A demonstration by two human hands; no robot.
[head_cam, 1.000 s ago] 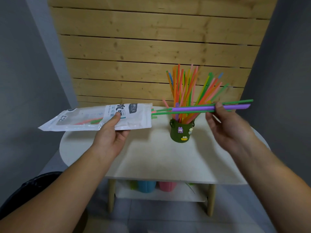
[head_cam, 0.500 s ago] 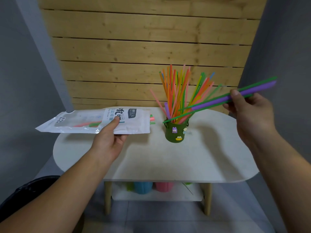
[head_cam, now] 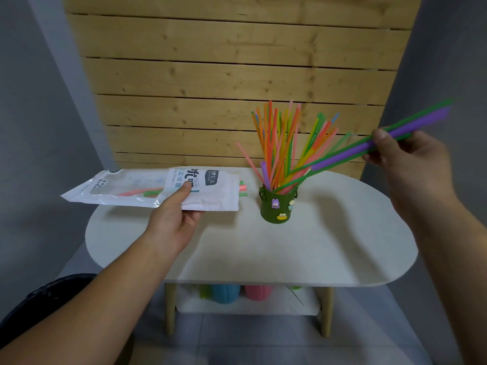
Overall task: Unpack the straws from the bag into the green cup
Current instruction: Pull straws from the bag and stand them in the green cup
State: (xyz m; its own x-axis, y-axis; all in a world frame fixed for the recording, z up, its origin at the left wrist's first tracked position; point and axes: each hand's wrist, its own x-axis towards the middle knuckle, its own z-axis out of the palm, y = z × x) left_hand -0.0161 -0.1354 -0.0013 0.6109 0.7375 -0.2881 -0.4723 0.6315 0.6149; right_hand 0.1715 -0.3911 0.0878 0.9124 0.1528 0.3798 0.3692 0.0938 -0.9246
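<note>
Head view: the right hand [head_cam: 403,154] pinches a bunch [head_cam: 342,157] of one fat purple straw and some thin green ones, thumb on top, fingers curled beneath. The bunch slants down-left, its low tips at the mouth of the cup [head_cam: 276,208], which stands on the table [head_cam: 290,254] just right of the bag [head_cam: 147,192]. The left hand [head_cam: 176,219] grips the bag level, thumb pressed on top. As I judge it, the crowded cup could tip if the slanted tips snag the standing straws [head_cam: 274,143]. The bag could also spill if tilted (coloured ends [head_cam: 243,189] poke from its mouth). The straws are smooth plastic tubes, the bag is flat glossy film, and the cup is squat, matte and charm-studded.
</note>
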